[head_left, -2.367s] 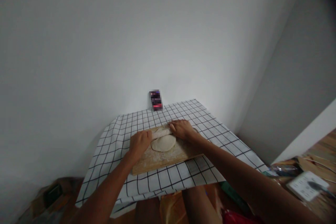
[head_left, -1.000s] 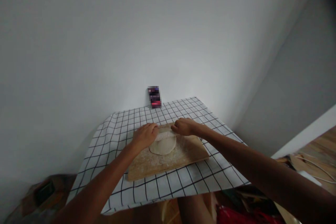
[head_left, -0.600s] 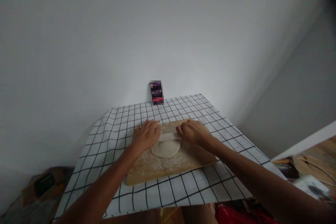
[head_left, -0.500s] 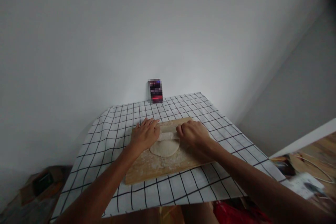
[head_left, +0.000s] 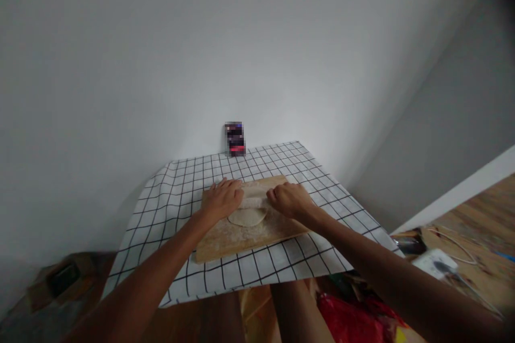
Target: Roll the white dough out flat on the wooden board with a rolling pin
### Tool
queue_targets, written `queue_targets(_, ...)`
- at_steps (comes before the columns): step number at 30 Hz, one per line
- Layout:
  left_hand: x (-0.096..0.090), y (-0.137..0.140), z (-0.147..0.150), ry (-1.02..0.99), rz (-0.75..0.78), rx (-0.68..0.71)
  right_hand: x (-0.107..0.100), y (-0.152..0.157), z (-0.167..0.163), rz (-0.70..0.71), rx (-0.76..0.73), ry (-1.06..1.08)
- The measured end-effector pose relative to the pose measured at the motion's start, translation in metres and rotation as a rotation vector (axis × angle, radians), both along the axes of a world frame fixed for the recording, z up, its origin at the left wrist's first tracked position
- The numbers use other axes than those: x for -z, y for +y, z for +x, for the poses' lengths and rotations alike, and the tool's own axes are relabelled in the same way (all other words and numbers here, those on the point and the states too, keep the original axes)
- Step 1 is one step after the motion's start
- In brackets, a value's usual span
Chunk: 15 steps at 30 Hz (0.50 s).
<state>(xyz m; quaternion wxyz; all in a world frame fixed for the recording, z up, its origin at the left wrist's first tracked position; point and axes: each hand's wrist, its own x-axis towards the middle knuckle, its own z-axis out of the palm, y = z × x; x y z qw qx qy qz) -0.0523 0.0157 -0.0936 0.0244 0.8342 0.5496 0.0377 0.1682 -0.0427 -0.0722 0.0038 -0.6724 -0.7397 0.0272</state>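
Note:
A flat, rounded sheet of dough (head_left: 247, 217) lies on a floured wooden board (head_left: 225, 246). Across its far part rests a flour-whitened rolling pin (head_left: 253, 202), its two ends covered by my hands. My left hand (head_left: 223, 198) presses on the pin's left end, fingers stretched forward and the thumb side against it. Curled around the right end is my right hand (head_left: 288, 200), with its knuckles up. Some of the dough shows beyond the pin as well.
A white cloth with black grid lines (head_left: 161, 236) covers the table. At the back, a blurred dark upright object (head_left: 235, 139) leans by the wall. A cardboard box (head_left: 60, 281) sits low on the left. A white power strip (head_left: 434, 263) with cords and a red bag (head_left: 350, 319) are at lower right.
The view has shifted and tilted down a little, showing more below the table's front edge. Both hands stay on the rolling pin, which still lies across the dough's far part.

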Motion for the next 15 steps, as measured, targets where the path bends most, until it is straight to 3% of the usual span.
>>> queue_targets(6, 0.006, 0.005, 0.000, -0.055, 0.081, 0.066, 0.009, -0.005, -0.001, 0.025, -0.069, -0.025)
queue_targets(10, 0.013, 0.008, -0.003, -0.083, 0.144, 0.095, 0.015, -0.009, -0.004, 0.072, -0.020, 0.016)
queue_targets(15, 0.010, 0.009, -0.002, -0.121, 0.086, 0.125, 0.015, -0.011, -0.005, 0.080, 0.008, 0.011)
